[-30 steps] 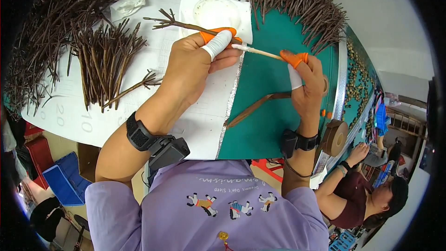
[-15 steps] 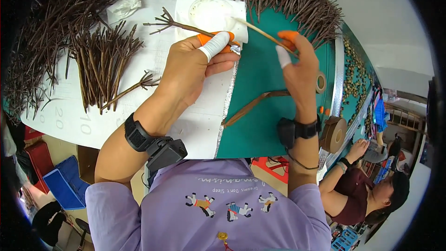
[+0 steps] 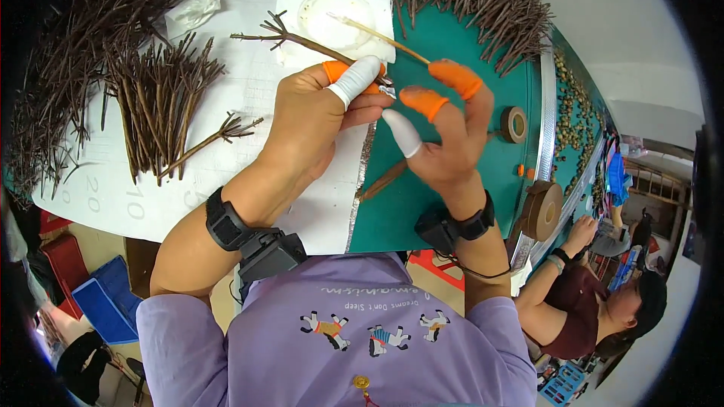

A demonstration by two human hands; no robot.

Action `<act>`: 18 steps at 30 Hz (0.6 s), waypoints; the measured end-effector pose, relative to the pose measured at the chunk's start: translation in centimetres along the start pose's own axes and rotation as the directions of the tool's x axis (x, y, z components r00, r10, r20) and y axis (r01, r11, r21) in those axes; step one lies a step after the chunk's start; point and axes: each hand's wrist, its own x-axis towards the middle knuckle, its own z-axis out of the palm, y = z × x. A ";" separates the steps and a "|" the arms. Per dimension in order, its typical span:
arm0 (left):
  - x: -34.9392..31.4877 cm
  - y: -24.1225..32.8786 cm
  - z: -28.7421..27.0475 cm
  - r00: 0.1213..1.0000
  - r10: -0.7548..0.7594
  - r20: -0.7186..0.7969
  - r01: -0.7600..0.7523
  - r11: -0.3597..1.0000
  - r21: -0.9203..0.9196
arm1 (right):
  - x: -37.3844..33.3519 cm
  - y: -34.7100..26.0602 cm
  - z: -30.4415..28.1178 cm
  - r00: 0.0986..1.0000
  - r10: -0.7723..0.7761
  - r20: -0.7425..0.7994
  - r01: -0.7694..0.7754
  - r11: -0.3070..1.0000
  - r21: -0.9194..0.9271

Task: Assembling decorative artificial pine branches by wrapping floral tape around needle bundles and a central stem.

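Observation:
My left hand, with an orange finger cover and white wrapping on its thumb, pinches a brown forked twig near its cut end. A small whitish bit shows at that end. My right hand, wearing orange and white finger covers, is just right of the twig's end, fingers apart and holding nothing. A thin pale wooden stick has its tip over a round whitish patch on white paper; its other end reaches my right fingertips. Below lies a brown tape strip, partly hidden by my right hand.
Brown twigs are bundled on the white sheet, with a single one beside them. Larger twig piles line the far side. Tape rolls stand on the green mat. At right, a person works near small round pieces.
My right hand has let go of the wooden stick and moved left and down toward the twig's end. The stick's tip has shifted left. The left hand still holds the twig.

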 end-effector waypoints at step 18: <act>-0.4 -1.8 1.1 0.991 0.126 -0.048 -0.126 0.992 0.012 | -0.4 -1.0 1.5 0.997 0.025 -0.077 -0.029 0.999 -0.046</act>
